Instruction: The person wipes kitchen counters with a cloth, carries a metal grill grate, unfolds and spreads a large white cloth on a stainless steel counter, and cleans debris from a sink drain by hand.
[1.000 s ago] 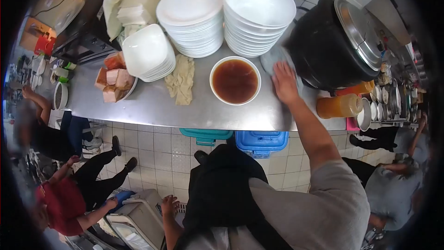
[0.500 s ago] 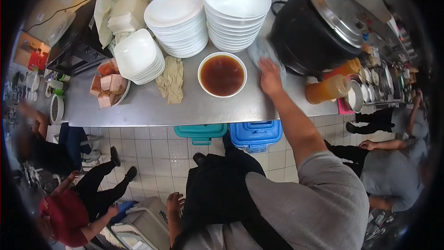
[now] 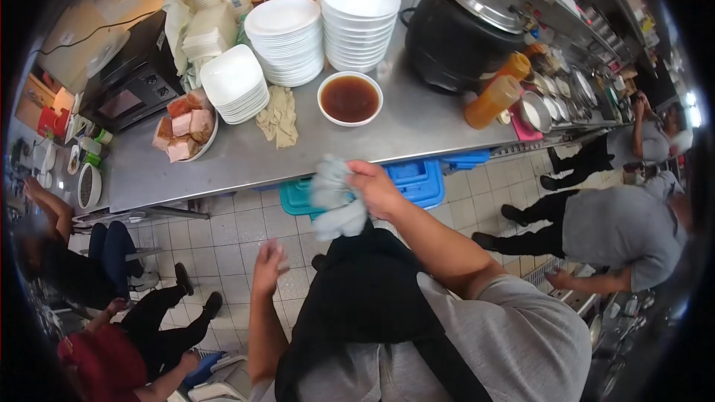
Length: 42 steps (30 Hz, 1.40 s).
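Observation:
My right hand [image 3: 375, 192] grips a crumpled pale grey-blue cloth [image 3: 337, 201] in front of the counter's edge, over the floor. To its left and lower, my left hand [image 3: 268, 268] hangs in the air, fingers loosely apart and holding nothing. On the steel counter beyond, a white bowl of brown liquid [image 3: 350, 100] stands in front of a stack of white bowls [image 3: 359, 22]. A crumpled beige cloth [image 3: 278, 119] lies left of it, beside a stack of square white dishes [image 3: 235, 85]. Chunks of pinkish meat [image 3: 191, 128] fill a bowl farther left.
A large black pot with a metal lid [image 3: 462, 33] and orange squeeze bottles [image 3: 494, 102] stand at the right. Stacked oval plates [image 3: 285, 41] and a black microwave [image 3: 134, 71] are at the left. Lidded bins [image 3: 417, 182] sit below the counter. Several people stand on both sides.
My right hand has lifted the pale cloth from the counter beside the pot and brought it back toward my body. My left hand has risen. The view has shifted.

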Each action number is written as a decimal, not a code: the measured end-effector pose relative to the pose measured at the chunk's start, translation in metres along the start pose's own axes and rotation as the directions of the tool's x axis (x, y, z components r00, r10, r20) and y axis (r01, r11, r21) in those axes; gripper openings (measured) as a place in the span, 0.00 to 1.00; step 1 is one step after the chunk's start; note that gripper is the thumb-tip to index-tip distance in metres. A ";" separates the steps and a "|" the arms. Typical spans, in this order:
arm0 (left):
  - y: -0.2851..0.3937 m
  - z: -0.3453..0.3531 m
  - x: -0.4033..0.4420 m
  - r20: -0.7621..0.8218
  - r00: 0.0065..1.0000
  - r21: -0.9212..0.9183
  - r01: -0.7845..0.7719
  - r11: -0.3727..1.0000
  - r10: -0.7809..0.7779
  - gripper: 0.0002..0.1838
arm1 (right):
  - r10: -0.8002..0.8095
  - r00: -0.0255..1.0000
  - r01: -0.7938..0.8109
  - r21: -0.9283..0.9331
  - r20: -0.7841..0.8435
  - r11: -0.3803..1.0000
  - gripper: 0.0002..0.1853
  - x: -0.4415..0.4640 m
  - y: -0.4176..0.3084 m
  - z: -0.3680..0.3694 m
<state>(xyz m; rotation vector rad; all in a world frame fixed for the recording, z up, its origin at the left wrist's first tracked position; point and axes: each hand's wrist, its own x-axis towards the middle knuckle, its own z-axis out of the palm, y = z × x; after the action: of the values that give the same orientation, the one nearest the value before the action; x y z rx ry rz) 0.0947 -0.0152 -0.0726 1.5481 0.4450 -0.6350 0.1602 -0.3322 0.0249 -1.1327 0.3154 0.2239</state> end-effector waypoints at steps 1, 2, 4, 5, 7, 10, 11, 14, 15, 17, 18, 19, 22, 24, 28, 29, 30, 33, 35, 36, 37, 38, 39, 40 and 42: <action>0.042 0.019 -0.012 0.071 0.996 -0.113 -0.051 0.992 0.059 0.28 | -0.003 0.997 -0.003 0.086 0.071 0.996 0.14 -0.007 -0.007 0.019; 0.071 0.033 -0.019 0.132 0.983 -0.228 -0.096 0.969 0.128 0.32 | -0.011 0.998 0.006 0.088 0.062 0.996 0.14 -0.013 -0.016 0.031; 0.085 0.045 -0.018 0.197 0.946 -0.294 -0.194 0.936 0.258 0.31 | 0.024 0.970 -0.072 0.191 0.241 0.979 0.14 -0.022 -0.036 0.047; 0.091 0.050 -0.019 0.242 0.893 -0.371 -0.277 0.886 0.380 0.30 | 0.011 0.973 -0.061 0.211 0.229 0.976 0.14 -0.027 -0.046 0.047; 0.104 0.050 -0.039 0.248 0.884 -0.283 -0.324 0.903 0.395 0.28 | -0.094 0.975 0.059 0.170 0.204 0.984 0.14 -0.030 -0.063 0.025; 0.077 0.036 -0.045 0.194 0.901 -0.092 -0.376 0.922 0.387 0.25 | -0.314 0.948 0.316 -0.041 0.058 0.948 0.14 -0.041 -0.104 -0.025; 0.055 0.026 -0.041 0.084 0.959 -0.044 -0.269 0.962 0.272 0.25 | -0.372 0.928 0.371 -0.120 0.014 0.921 0.14 -0.044 -0.118 -0.044; 0.002 0.020 -0.049 -0.215 0.976 -0.015 -0.048 0.999 0.044 0.27 | -0.553 0.825 0.437 -0.490 -0.115 0.754 0.14 -0.033 -0.140 -0.116; -0.005 0.024 -0.054 -0.227 0.973 -0.015 -0.050 0.999 0.046 0.27 | -0.551 0.828 0.441 -0.483 -0.107 0.756 0.14 -0.022 -0.143 -0.140; -0.012 0.039 -0.059 -0.321 0.943 -0.103 0.053 0.993 -0.084 0.27 | -0.548 0.811 0.209 -0.776 -0.202 0.596 0.16 0.006 -0.143 -0.188; -0.011 0.050 -0.056 -0.331 0.940 -0.104 0.051 0.993 -0.083 0.27 | -0.546 0.815 0.216 -0.772 -0.195 0.598 0.16 0.026 -0.135 -0.214; -0.008 0.063 -0.053 -0.306 0.950 -0.114 0.025 0.993 -0.059 0.27 | -0.598 0.793 0.092 -0.948 -0.115 0.304 0.20 0.046 -0.126 -0.237; 0.023 0.111 -0.041 -0.245 0.970 -0.097 -0.012 0.995 -0.012 0.25 | -0.484 0.859 -0.179 -0.984 -0.165 0.017 0.25 0.081 -0.101 -0.269; 0.043 0.140 -0.030 -0.115 0.989 -0.001 -0.099 0.995 0.098 0.24 | -0.599 0.798 -0.185 -0.973 -0.066 -0.139 0.26 0.096 -0.076 -0.269; 0.079 0.198 -0.005 0.033 0.990 -0.057 -0.137 0.989 0.139 0.25 | -0.626 0.719 0.346 -0.937 0.302 -0.055 0.21 0.102 -0.036 -0.222; 0.086 0.212 0.001 0.059 0.989 -0.132 -0.129 0.983 0.138 0.27 | -0.584 0.735 0.443 -0.896 0.346 0.028 0.20 0.099 -0.029 -0.199; 0.094 0.222 0.007 0.088 0.986 -0.202 -0.121 0.972 0.141 0.29 | -0.559 0.737 0.550 -0.818 0.380 0.170 0.22 0.100 -0.013 -0.181; 0.120 0.237 0.021 0.113 0.973 -0.457 -0.130 0.880 0.202 0.25 | -0.278 0.924 0.378 -0.521 0.261 0.765 0.18 0.067 -0.011 -0.106; 0.133 0.230 0.032 0.071 0.954 -0.592 -0.193 0.782 0.290 0.19 | -0.213 0.903 0.404 -0.567 0.374 0.718 0.18 0.038 -0.047 -0.080; 0.141 0.230 0.033 0.068 0.955 -0.599 -0.191 0.777 0.288 0.19 | -0.132 0.864 0.439 -0.600 0.486 0.669 0.18 0.029 -0.059 -0.070; 0.152 0.227 0.030 0.002 0.930 -0.561 -0.304 0.770 0.368 0.18 | -0.209 0.856 0.477 -0.566 0.473 0.672 0.17 0.027 -0.063 -0.070; 0.164 0.221 0.024 -0.063 0.894 -0.510 -0.411 0.756 0.443 0.16 | -0.198 0.854 0.475 -0.565 0.482 0.675 0.17 0.025 -0.064 -0.073; 0.181 0.220 0.011 -0.071 0.905 -0.571 -0.381 0.727 0.419 0.14 | -0.233 0.865 0.444 -0.461 0.445 0.768 0.16 0.024 -0.067 -0.078; 0.185 0.213 0.008 -0.081 0.906 -0.574 -0.383 0.724 0.415 0.14 | -0.263 0.878 0.411 -0.346 0.401 0.844 0.15 0.023 -0.072 -0.086; 0.186 0.200 0.005 -0.026 0.851 -0.467 -0.474 0.746 0.524 0.09 | -0.182 0.919 0.268 -0.216 0.351 0.939 0.14 0.004 -0.103 -0.102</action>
<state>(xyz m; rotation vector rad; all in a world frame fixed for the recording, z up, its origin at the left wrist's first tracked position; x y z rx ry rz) 0.1904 -0.2297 0.0672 1.0959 0.0659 -0.1636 0.1846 -0.4673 0.0717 -1.3575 -0.1473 0.2474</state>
